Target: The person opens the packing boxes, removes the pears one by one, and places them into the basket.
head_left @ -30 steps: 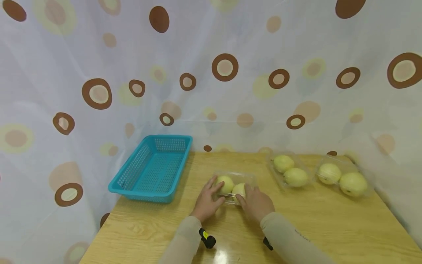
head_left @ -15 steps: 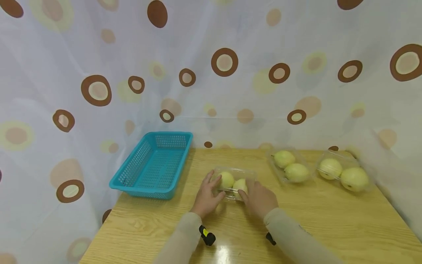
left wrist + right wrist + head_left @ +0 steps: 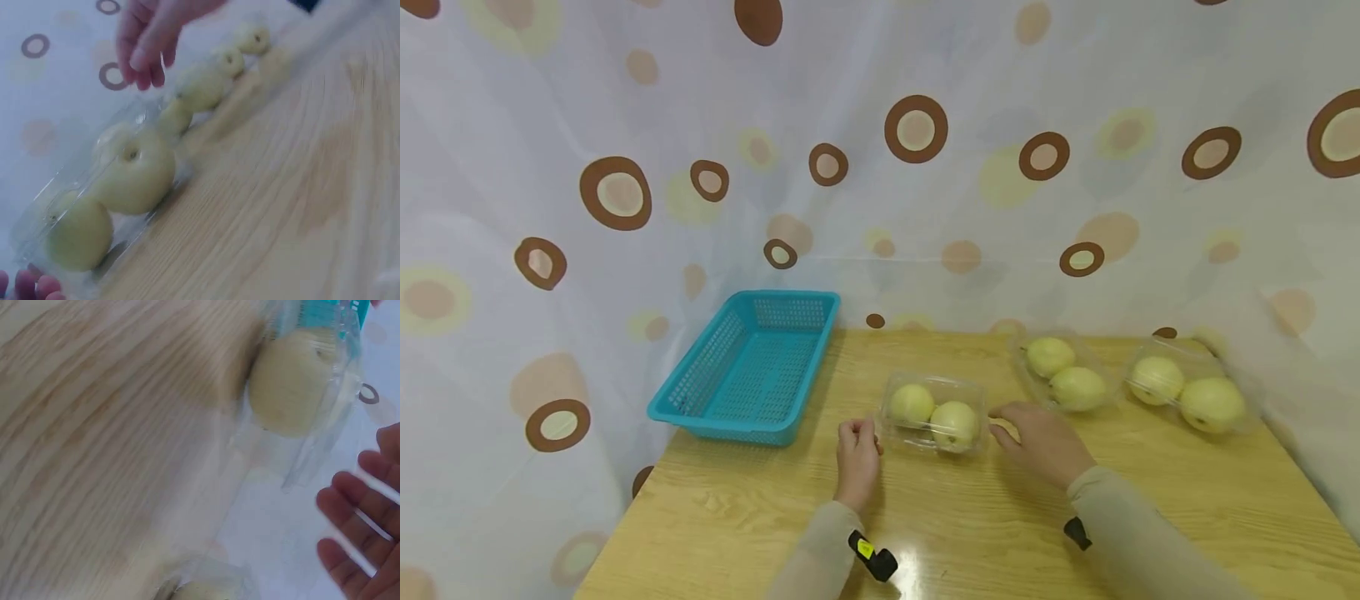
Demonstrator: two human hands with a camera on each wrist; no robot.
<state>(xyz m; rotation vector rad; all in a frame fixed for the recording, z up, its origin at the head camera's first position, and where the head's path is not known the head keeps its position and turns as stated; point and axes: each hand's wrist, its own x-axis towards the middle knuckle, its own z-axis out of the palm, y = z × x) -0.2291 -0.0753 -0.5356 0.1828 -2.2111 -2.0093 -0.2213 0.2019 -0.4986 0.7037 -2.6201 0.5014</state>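
A clear plastic clamshell box [image 3: 951, 385] with two pale yellow-green pears [image 3: 954, 425] stands mid-table, its lid down over them. Just left of it is my left hand [image 3: 857, 462], fingers loosely curled and holding nothing; its fingertips [image 3: 37, 286] show at the lower left of the left wrist view, by the box's corner. To the box's right hovers my right hand [image 3: 1041, 442], apart from it. In the right wrist view the right hand's fingers [image 3: 356, 506] are relaxed and spread, with nothing between them.
Left of the box sits a blue perforated plastic basket [image 3: 790, 408]. Two more clear boxes with pears, a nearer one [image 3: 1077, 388] and a farther one [image 3: 1212, 405], stand at the back right. A dotted curtain [image 3: 970, 208] hangs behind the wooden table [image 3: 737, 517].
Both hands have let go of the box lid and drawn apart, the left slightly left and down, the right to the right. The box stays in place. The head view has tilted down slightly.
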